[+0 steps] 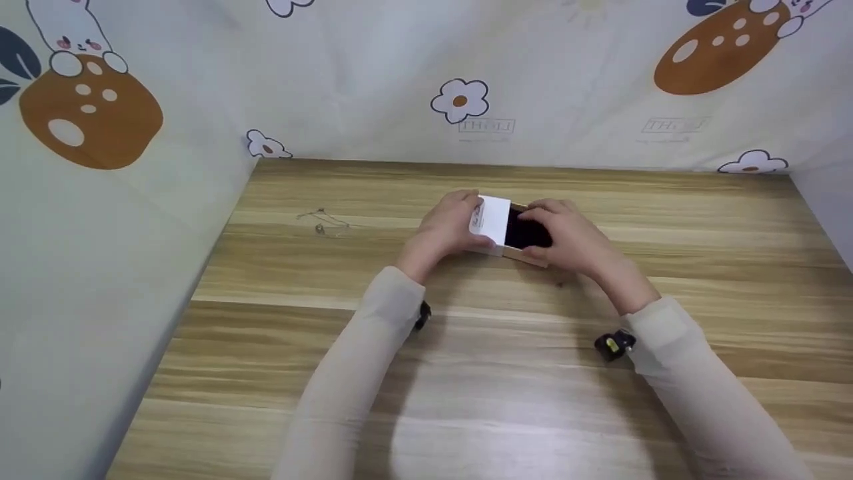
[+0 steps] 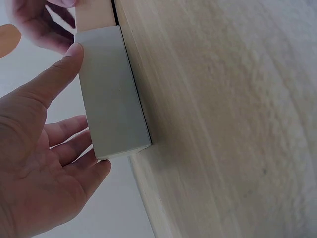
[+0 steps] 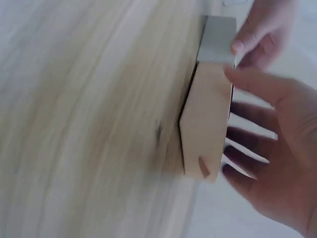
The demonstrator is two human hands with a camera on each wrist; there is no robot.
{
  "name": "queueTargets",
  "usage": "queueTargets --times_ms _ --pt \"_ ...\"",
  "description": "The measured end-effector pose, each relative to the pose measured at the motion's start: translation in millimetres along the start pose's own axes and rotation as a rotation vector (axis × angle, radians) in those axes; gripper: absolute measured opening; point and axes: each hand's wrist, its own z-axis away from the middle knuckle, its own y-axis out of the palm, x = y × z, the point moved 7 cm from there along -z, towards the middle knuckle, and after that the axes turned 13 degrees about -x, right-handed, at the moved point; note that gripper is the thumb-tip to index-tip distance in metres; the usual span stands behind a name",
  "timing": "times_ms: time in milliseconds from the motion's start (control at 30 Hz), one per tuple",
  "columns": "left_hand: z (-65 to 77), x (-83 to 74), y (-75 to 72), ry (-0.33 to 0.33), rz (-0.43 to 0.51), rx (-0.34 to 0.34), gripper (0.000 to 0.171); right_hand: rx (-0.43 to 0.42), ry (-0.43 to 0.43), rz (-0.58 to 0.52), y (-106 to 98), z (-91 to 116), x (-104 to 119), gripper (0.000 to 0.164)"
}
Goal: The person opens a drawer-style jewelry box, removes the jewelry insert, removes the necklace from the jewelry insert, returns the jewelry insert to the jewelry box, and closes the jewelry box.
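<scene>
A small slide-out box lies on the wooden table, with a white sleeve (image 1: 493,217) and a tan cardboard drawer (image 1: 526,257) partly out to the right. Black lining (image 1: 523,232) shows inside the drawer. My left hand (image 1: 445,227) grips the sleeve, thumb along its near edge and fingers over the far side. Across the drawer, my right hand (image 1: 566,237) holds it with the thumb at the near wall and the fingers by the far wall. In the right wrist view the drawer's end (image 3: 204,153) has a small notch.
A thin chain necklace (image 1: 323,217) lies loose on the table (image 1: 320,347) to the left. A tiny dark speck (image 1: 560,285) is on the wood near the right hand. Patterned cloth (image 1: 373,73) hangs behind the table and along its left side.
</scene>
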Motion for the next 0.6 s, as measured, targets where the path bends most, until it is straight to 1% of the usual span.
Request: queueTargets --times_ms 67,167,233,333,433,600 --pt "0.6 0.5 0.4 -0.003 0.005 -0.003 0.085 -0.025 0.050 0.004 -6 3 -9 0.077" --pt "0.6 0.7 0.6 -0.006 0.010 -0.006 0.085 0.004 0.146 -0.001 -9 10 -23 0.097" --pt "0.5 0.8 0.8 -0.006 0.007 -0.006 0.085 0.033 0.187 -0.023 -9 13 -28 0.104" --pt "0.7 0.7 0.8 -0.005 0.007 -0.005 0.086 0.049 0.213 -0.057 -7 15 -31 0.103" --pt "0.5 0.3 0.9 -0.004 0.005 -0.005 0.087 0.049 0.216 -0.084 -6 13 -31 0.099" --pt "0.4 0.0 1.5 -0.004 -0.004 -0.002 0.086 0.041 0.217 -0.104 -5 10 -31 0.098"
